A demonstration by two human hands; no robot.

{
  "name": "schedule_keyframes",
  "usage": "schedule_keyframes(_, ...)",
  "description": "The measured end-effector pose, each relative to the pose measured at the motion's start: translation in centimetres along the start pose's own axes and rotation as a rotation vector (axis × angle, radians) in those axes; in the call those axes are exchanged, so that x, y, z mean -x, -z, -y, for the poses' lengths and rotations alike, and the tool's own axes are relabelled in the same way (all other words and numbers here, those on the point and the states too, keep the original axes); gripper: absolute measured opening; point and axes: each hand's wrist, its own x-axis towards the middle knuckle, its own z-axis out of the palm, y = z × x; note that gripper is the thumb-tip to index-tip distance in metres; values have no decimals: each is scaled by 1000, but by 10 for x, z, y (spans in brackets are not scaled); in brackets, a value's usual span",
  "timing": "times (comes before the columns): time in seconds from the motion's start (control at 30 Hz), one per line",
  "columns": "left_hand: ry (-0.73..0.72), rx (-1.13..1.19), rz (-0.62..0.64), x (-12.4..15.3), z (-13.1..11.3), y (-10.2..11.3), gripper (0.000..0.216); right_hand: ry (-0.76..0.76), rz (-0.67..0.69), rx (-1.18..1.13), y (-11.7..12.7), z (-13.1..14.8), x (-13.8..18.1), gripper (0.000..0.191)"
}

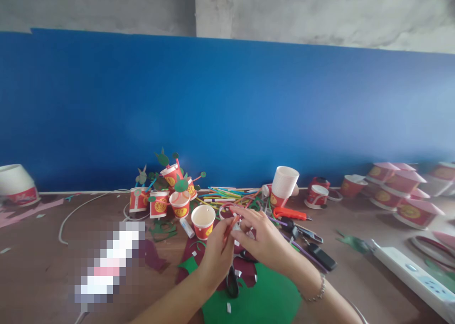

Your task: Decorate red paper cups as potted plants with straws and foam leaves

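Here's the left hand [216, 248], pinching a slim red strip [235, 221], and the right hand [261, 238] meets its top, its grip hard to tell! Just beyond, an open paper cup [202, 231]; below, a black scissors handle [232, 293] by a green sheet [266, 298] on the worktop [42, 267]; farther back, straws [227, 195], piled.

No text is readable; yellow emblems [408, 212] on red cups [159, 206] are blurred.
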Motion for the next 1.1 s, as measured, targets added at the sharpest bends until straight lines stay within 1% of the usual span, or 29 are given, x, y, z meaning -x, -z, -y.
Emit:
schedule_keyframes(0.1,23,-27,-41,0,-1,1,29,71,12,-17,3,1,1,52)
schedule_keyframes(0.17,43,-39,-65,-1,0,2,29,94,10,-22,5,3,2,50)
schedule_keyframes(0.27,69,-50,-103,-1,-1,2,27,104,-3,0,8,6,3,43)
schedule_keyframes(0.4,100,-49,-167,-2,-5,1,25,120,-30,35,7,11,4,43)
schedule_keyframes(0.53,141,-58,-229,-4,-10,1,28,99,-60,57,6,13,4,36)
schedule_keyframes(0.67,161,1,-251,-6,-10,2,31,111,-35,31,10,12,4,40)
schedule_keyframes(0.77,178,51,-244,-7,-7,3,34,119,-16,26,13,12,5,43)
schedule_keyframes(0.87,199,47,-241,-7,-2,4,35,111,0,44,14,14,6,43)
schedule_keyframes(1.0,212,11,-238,-8,2,5,35,114,-47,33,15,18,7,38)
schedule_keyframes(1.1,229,58,-227,-8,2,6,33,160,-76,27,16,18,7,37)
